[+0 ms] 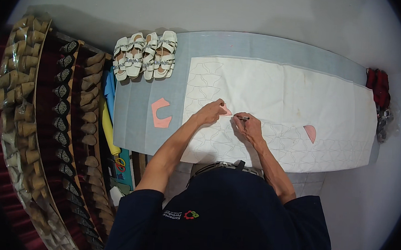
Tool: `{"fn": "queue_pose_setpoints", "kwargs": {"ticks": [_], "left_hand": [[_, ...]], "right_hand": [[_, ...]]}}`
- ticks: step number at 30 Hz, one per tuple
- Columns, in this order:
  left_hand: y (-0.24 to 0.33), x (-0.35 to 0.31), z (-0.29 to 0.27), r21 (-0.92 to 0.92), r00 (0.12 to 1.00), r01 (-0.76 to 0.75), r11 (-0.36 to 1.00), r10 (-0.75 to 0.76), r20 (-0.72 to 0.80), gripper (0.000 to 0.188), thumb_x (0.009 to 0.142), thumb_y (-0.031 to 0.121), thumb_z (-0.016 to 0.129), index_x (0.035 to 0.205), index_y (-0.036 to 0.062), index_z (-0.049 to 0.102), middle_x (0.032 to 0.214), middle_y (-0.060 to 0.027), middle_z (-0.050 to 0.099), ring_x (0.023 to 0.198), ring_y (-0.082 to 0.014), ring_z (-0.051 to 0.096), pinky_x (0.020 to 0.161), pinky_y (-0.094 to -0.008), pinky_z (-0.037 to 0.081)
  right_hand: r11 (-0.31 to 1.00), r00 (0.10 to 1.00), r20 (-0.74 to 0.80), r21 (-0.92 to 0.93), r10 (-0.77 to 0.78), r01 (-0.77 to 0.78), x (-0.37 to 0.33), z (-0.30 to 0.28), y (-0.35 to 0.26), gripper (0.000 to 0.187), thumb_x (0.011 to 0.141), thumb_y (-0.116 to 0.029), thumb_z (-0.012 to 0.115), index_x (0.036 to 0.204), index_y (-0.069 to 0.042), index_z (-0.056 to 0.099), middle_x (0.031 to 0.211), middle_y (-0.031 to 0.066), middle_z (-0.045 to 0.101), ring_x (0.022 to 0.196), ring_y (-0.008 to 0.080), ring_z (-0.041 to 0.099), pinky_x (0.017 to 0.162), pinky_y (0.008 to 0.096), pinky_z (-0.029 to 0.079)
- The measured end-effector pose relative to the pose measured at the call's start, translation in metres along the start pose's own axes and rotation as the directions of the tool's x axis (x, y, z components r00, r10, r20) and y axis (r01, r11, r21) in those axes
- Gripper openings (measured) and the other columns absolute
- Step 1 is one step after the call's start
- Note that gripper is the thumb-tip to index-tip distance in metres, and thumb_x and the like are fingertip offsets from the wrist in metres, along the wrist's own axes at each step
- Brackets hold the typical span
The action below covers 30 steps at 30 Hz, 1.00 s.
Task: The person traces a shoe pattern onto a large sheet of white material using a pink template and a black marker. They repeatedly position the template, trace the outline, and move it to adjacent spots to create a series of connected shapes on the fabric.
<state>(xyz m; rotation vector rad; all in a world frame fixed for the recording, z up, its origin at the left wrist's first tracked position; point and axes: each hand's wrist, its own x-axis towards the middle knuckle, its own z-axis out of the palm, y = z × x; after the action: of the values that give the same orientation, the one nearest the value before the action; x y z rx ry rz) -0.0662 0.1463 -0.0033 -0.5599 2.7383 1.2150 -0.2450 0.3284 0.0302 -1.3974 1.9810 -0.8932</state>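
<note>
A large white sheet [277, 93] lies over the grey-blue tabletop, with rows of curved outlines drawn along its left side and near edge. My left hand [210, 112] presses a small pink pattern piece [226, 111] flat on the sheet, its fingers bunched over the piece and partly covering it. Just right of the piece, my right hand [250, 127] pinches a pen [244, 118], whose tip I cannot make out clearly. A pink half-round pattern piece [310, 133] rests on the sheet farther right. Left of the sheet, a notched pink pattern piece [161, 113] lies on the tabletop [171, 139].
White strappy sandals [145, 56] stand at the table's far left corner. Racks of wooden shoe lasts [24, 85] and dark shoe parts [62, 106] line the left side. Scissors with orange handles [120, 165] hang below a yellow roll [109, 128]. Red items [378, 86] sit at the right end.
</note>
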Motion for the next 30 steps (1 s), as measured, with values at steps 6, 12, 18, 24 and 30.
{"fn": "queue_pose_setpoints", "kwargs": {"ticks": [6, 12, 18, 24, 30], "left_hand": [[-0.029, 0.028, -0.023, -0.11, 0.971, -0.035, 0.993, 0.06, 0.233, 0.05, 0.083, -0.002, 0.052, 0.12, 0.0123, 0.082, 0.117, -0.0187, 0.056, 0.098, -0.0324, 0.059, 0.089, -0.0408, 0.052], [-0.031, 0.043, -0.027, -0.129, 0.93, 0.088, 0.988, -0.036, 0.366, 0.043, 0.082, 0.005, 0.053, 0.112, 0.0099, 0.083, 0.108, -0.0183, 0.056, 0.093, -0.0318, 0.057, 0.081, -0.0403, 0.051], [-0.029, 0.044, -0.029, -0.158, 0.911, 0.178, 0.971, -0.102, 0.401, 0.04, 0.083, 0.006, 0.053, 0.109, 0.0088, 0.083, 0.1, -0.019, 0.058, 0.093, -0.0316, 0.056, 0.082, -0.04, 0.05], [-0.027, 0.036, -0.029, -0.113, 0.947, 0.052, 0.992, -0.013, 0.322, 0.036, 0.082, 0.007, 0.059, 0.105, 0.0144, 0.085, 0.109, -0.0242, 0.061, 0.096, -0.0365, 0.061, 0.085, -0.0444, 0.053], [-0.02, 0.027, -0.022, -0.142, 0.974, 0.076, 0.987, -0.043, 0.223, 0.04, 0.085, 0.005, 0.058, 0.112, 0.0185, 0.085, 0.118, -0.0249, 0.059, 0.104, -0.0382, 0.06, 0.095, -0.0429, 0.052]], "right_hand": [[0.882, 0.972, 0.212, 0.432, 0.103, -0.188, 0.016, 0.027, -0.021, 0.032, 0.103, -0.035, 0.069, 0.119, -0.008, 0.076, 0.107, 0.013, 0.08, 0.093, 0.0352, 0.075, 0.08, 0.0402, 0.058], [0.95, 0.988, 0.155, 0.309, -0.005, -0.044, 0.022, 0.041, -0.018, 0.034, 0.103, -0.038, 0.067, 0.12, -0.01, 0.076, 0.111, 0.0144, 0.079, 0.097, 0.0382, 0.074, 0.083, 0.0432, 0.058], [0.968, 0.989, 0.143, 0.25, -0.039, 0.002, 0.026, 0.042, -0.015, 0.03, 0.102, -0.038, 0.069, 0.119, -0.014, 0.078, 0.111, 0.0134, 0.078, 0.098, 0.0371, 0.074, 0.083, 0.0437, 0.058], [0.981, 0.978, 0.104, 0.089, -0.182, 0.173, 0.03, 0.033, -0.005, 0.027, 0.1, -0.037, 0.071, 0.116, -0.018, 0.079, 0.105, 0.0083, 0.079, 0.092, 0.0331, 0.074, 0.077, 0.0419, 0.059], [0.983, 0.975, 0.132, -0.032, -0.177, 0.183, 0.03, 0.002, 0.016, 0.027, 0.103, -0.033, 0.064, 0.108, -0.011, 0.08, 0.101, 0.0076, 0.079, 0.081, 0.0331, 0.074, 0.071, 0.0421, 0.059]]}}
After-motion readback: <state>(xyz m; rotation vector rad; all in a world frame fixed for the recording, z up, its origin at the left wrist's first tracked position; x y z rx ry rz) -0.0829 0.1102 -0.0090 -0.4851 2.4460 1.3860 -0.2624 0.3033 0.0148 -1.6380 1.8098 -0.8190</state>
